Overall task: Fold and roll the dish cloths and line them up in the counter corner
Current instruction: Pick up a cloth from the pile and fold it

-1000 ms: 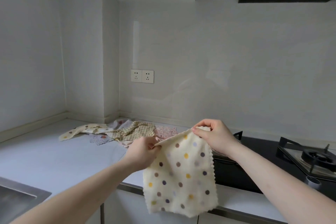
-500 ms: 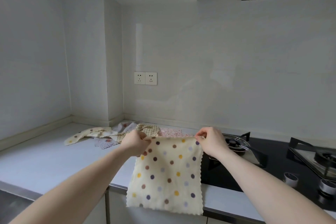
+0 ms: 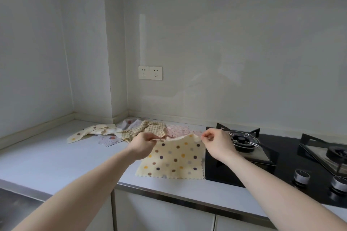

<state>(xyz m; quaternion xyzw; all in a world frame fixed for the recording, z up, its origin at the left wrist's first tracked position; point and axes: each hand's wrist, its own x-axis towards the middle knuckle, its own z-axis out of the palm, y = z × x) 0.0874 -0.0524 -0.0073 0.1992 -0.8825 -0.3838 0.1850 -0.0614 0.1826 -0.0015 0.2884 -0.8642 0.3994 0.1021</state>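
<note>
Sink (image 3: 16,204): steel edge at the lower left corner.
Counter (image 3: 47,157): pale worktop.
Cloth pile (image 3: 120,130): dotted, checked and pink dish cloths, crumpled near the counter corner.
Left hand (image 3: 143,142): pinches the polka-dot cloth's far left corner.
Polka-dot cloth (image 3: 174,159): spread on the counter, near edge flat, just beside the hob.
Right hand (image 3: 217,142): pinches its far right corner.
Gas hob (image 3: 281,157): black, with knobs at the right.
</note>
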